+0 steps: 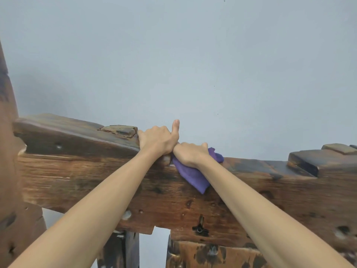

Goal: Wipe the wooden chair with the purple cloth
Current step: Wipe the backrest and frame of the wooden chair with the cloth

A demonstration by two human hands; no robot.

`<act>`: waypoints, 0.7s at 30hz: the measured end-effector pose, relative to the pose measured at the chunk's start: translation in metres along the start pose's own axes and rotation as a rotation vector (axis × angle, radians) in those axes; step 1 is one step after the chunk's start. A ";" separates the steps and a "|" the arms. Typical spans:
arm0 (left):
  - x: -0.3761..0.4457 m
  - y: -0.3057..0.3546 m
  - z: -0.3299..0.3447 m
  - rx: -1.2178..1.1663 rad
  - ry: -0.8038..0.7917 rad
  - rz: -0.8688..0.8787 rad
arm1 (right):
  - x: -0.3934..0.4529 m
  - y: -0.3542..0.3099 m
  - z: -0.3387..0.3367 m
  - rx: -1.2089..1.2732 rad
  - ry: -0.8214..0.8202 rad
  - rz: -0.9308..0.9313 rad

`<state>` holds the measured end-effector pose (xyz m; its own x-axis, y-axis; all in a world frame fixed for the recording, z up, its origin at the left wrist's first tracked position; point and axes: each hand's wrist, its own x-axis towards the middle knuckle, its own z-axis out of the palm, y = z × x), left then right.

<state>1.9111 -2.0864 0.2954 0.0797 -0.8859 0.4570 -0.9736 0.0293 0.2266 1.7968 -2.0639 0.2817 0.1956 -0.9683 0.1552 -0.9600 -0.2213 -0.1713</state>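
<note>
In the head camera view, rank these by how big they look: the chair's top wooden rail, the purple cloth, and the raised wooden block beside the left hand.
1. Top wooden rail, by far the largest.
2. Purple cloth, partly hidden under the right hand.
3. Raised wooden block, roughly similar to the cloth's visible part, so that order is unsure.

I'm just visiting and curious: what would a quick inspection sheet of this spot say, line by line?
Surface: the top rail of the wooden chair, dark, worn and pitted, with raised blocks at both ends.
Job's things: the purple cloth lies draped over the rail's top edge and hangs down its front.
Clutter: nothing seen.
Hands: the left hand grips the rail's top, thumb pointing up; the right hand presses on the cloth, fingers curled over it. The two hands touch.
Cables: nothing seen.
Surroundings: a plain pale grey wall behind the chair; another wooden part at the left edge.
</note>
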 end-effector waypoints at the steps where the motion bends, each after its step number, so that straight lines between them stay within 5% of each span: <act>1: -0.001 0.000 0.000 -0.003 -0.005 0.002 | -0.009 0.002 -0.001 -0.006 0.022 -0.054; 10: -0.009 -0.003 -0.008 0.049 -0.076 0.043 | -0.118 0.078 -0.008 0.031 0.113 -0.442; 12: -0.007 -0.003 -0.008 0.074 -0.110 0.065 | -0.132 0.116 -0.014 -0.046 0.190 -0.349; 16: -0.003 -0.011 -0.004 0.120 -0.078 0.070 | -0.159 0.181 -0.027 -0.330 0.373 0.116; 21: -0.005 -0.007 0.000 0.172 -0.050 0.071 | -0.141 0.194 -0.036 -0.581 0.214 0.389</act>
<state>1.9173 -2.0824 0.2915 0.0026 -0.9065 0.4221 -0.9989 0.0172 0.0432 1.5762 -1.9664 0.2620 -0.1672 -0.9074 0.3856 -0.9150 0.2884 0.2820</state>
